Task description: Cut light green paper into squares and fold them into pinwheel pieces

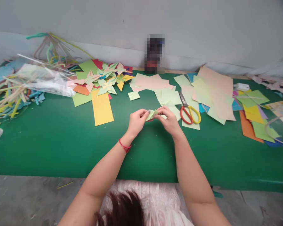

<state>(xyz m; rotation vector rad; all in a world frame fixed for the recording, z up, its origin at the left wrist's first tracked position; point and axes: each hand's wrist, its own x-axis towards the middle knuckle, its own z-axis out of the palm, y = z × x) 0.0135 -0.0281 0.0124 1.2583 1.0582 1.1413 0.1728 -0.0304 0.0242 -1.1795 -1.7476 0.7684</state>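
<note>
A small folded piece of light green paper [151, 114] is held up between my two hands over the green table. My left hand [138, 121] pinches its left side, with a red cord bracelet on the wrist. On the other side, my right hand [168, 121] grips the paper's right end with thumb and fingers. Part of the paper is hidden by my fingers. Just beyond my left hand lies a small folded green square [134, 95]. Scissors [188, 113] with one red and one yellow handle rest on green sheets to the right of my right hand.
Folded paper stars [107, 84] are heaped at the back left, near a yellow sheet [102, 108]. Pipe cleaners [16, 91] and clear plastic pile up at far left. Pink sheets [218, 91] and coloured papers [253, 114] lie right. A blurred-out object [154, 53] stands against the wall.
</note>
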